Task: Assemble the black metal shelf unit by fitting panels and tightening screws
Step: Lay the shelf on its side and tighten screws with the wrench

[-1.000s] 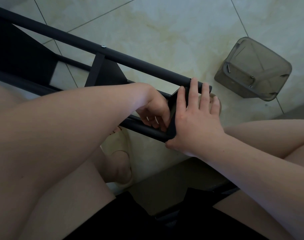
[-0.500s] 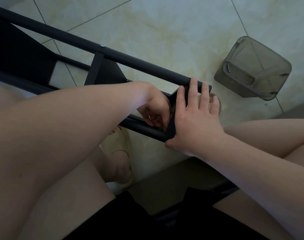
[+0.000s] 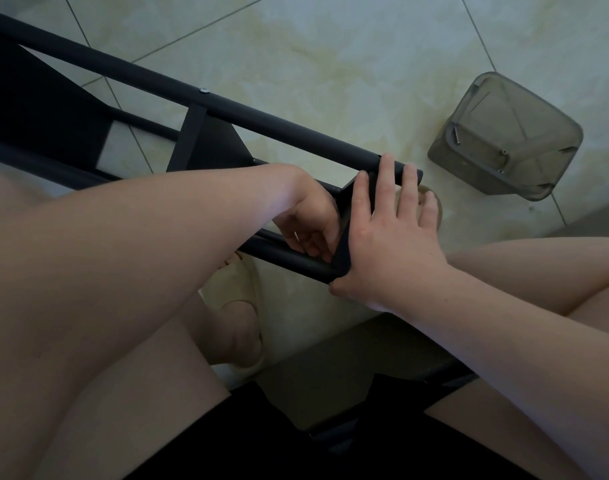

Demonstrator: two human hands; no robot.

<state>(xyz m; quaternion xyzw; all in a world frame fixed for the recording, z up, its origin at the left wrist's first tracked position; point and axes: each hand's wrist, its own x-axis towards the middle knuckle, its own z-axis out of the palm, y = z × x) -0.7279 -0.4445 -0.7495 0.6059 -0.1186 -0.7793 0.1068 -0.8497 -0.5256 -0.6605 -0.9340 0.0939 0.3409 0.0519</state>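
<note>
Head view only. Black shelf frame [image 3: 209, 143] lies slantwise over the tiled floor [image 3: 331, 46]. Landmark = end panel [image 3: 344, 230], set between upper tube [image 3: 261, 109] and lower tube [image 3: 285, 259] at the frame's near end. R hand [image 3: 389, 237] lies flat on the end panel's outer face, fingers straight, tips reaching the upper tube, thumb by the lower tube's end: pressing, not gripping. L hand [image 3: 310, 230] is just inside the end panel, fingers curled at the lower-tube joint. A small bright bit shows among them, prob. a screw or key; can't tell if it's pinched. Smoky plastic tub [image 3: 504, 140] w/ loose screws sits well beyond the end panel. Handling, est.: steel, stiff, smooth paint so a bit slippery; panel is thin, edges may bite. Best hold = tubes near the joint, palm bracing the panel flat.
</note>
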